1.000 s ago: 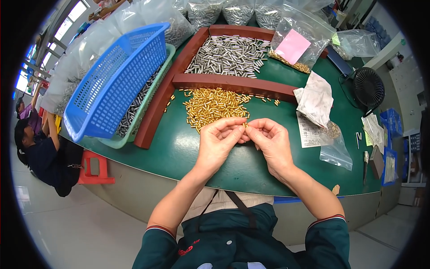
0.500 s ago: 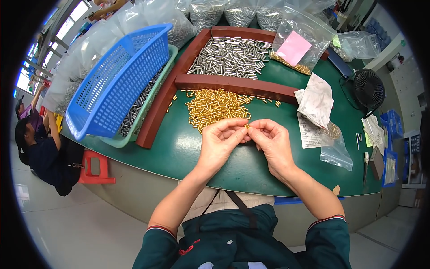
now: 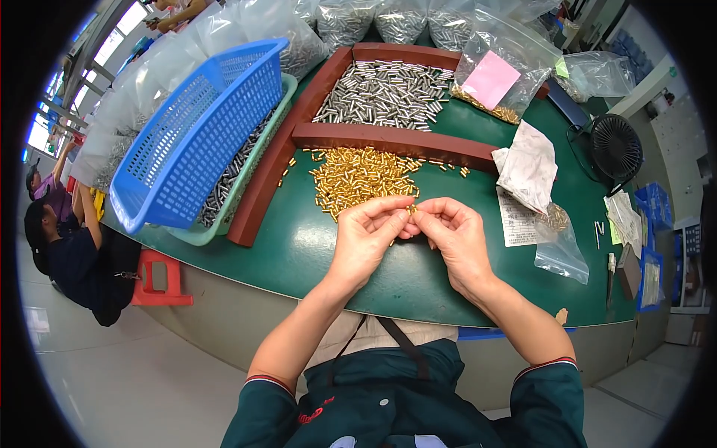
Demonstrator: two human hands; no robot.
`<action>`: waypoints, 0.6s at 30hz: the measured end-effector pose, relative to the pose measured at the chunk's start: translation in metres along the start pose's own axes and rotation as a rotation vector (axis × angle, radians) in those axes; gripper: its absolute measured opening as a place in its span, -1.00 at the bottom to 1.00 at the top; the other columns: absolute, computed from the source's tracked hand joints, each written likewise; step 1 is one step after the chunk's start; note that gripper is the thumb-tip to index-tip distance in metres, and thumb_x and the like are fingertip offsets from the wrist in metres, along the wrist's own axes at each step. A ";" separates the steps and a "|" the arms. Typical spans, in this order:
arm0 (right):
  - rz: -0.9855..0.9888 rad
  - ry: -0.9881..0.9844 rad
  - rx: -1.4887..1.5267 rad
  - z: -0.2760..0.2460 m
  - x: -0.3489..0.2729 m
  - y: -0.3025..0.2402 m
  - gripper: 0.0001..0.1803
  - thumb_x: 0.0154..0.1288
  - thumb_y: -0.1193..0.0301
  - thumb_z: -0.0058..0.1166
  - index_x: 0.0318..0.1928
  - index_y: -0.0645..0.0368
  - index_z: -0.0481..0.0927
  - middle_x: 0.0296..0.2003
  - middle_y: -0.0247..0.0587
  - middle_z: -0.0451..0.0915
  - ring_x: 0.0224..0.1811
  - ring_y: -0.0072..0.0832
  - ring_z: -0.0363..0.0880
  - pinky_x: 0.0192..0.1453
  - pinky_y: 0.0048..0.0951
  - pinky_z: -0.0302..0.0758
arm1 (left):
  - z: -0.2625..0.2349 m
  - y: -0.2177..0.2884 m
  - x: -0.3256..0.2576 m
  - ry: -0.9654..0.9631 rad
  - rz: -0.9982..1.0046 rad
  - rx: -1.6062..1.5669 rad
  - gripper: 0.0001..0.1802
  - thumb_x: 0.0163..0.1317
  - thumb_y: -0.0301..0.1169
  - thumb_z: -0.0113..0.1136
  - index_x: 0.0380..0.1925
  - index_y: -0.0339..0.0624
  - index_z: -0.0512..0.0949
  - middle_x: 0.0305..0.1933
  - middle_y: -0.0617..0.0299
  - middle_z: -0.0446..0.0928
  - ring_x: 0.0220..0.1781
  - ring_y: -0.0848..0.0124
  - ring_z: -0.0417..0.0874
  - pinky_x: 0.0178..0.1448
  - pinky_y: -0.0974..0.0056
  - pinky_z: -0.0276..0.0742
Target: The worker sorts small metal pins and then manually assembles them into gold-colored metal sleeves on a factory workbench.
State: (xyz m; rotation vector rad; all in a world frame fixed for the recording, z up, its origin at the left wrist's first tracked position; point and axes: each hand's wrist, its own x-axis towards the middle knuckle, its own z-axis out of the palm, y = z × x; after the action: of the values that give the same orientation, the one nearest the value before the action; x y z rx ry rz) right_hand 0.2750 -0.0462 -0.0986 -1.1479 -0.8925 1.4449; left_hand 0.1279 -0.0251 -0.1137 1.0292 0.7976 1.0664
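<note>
My left hand (image 3: 367, 237) and my right hand (image 3: 454, 240) meet tip to tip over the green table, just on the near side of a heap of small gold-coloured metal pins (image 3: 358, 179). Thumbs and forefingers of both are pinched together on a small gold pin (image 3: 411, 210), mostly covered by the fingertips. The other fingers are curled in; whether they hold more pins is hidden, though a bit of gold shows under my left hand. Beyond a dark red wooden bar (image 3: 396, 143) lie many silver metal pins (image 3: 385, 93).
At left, a blue basket (image 3: 202, 142) leans on a green basket (image 3: 224, 231) of dark pins. Clear bags (image 3: 403, 26) of silver parts line the back. To the right are a white cloth (image 3: 527, 168), a zip bag (image 3: 562, 255) and a black fan (image 3: 615, 149). People sit far left.
Both hands stay almost in place; only the fingers shift slightly around the gold pin. A bit of gold now shows beneath my left hand.
</note>
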 end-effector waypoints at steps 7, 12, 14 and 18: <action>-0.028 0.015 -0.071 0.000 0.000 0.001 -0.85 0.21 0.49 0.12 -0.29 0.36 0.55 -0.43 -0.27 0.60 -0.41 -0.68 0.54 -0.25 -0.65 0.50 | 0.001 0.001 0.000 0.009 -0.013 0.009 -0.75 0.23 -0.56 0.09 -0.09 -0.41 0.51 -0.31 0.12 0.59 -0.31 0.48 0.60 -0.15 0.41 0.56; -0.036 0.022 -0.063 0.001 0.000 0.000 -0.85 0.21 0.47 0.14 -0.31 0.35 0.56 -0.46 -0.31 0.60 -0.44 -0.71 0.51 -0.28 -0.67 0.48 | 0.001 0.001 -0.001 0.012 -0.019 0.018 -0.76 0.23 -0.57 0.10 -0.09 -0.40 0.52 -0.31 0.12 0.59 -0.32 0.48 0.60 -0.15 0.41 0.56; -0.036 0.026 -0.068 0.001 0.000 0.001 -0.85 0.20 0.47 0.14 -0.31 0.34 0.56 -0.47 -0.31 0.60 -0.45 -0.71 0.50 -0.29 -0.67 0.48 | 0.001 0.001 -0.001 0.012 -0.020 0.017 -0.76 0.23 -0.57 0.10 -0.09 -0.40 0.52 -0.31 0.12 0.59 -0.32 0.48 0.60 -0.16 0.41 0.56; -0.041 0.025 -0.064 0.000 0.000 0.002 -0.87 0.18 0.49 0.15 -0.33 0.34 0.56 -0.48 -0.32 0.59 -0.46 -0.73 0.49 -0.32 -0.69 0.46 | 0.001 0.001 -0.001 0.017 -0.028 0.014 -0.75 0.22 -0.57 0.11 -0.10 -0.40 0.52 -0.32 0.13 0.59 -0.33 0.50 0.60 -0.16 0.43 0.56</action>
State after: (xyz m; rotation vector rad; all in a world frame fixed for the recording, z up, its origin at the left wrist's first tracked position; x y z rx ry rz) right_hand 0.2741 -0.0462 -0.1005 -1.1857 -0.9462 1.3744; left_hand 0.1286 -0.0260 -0.1127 1.0191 0.8320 1.0483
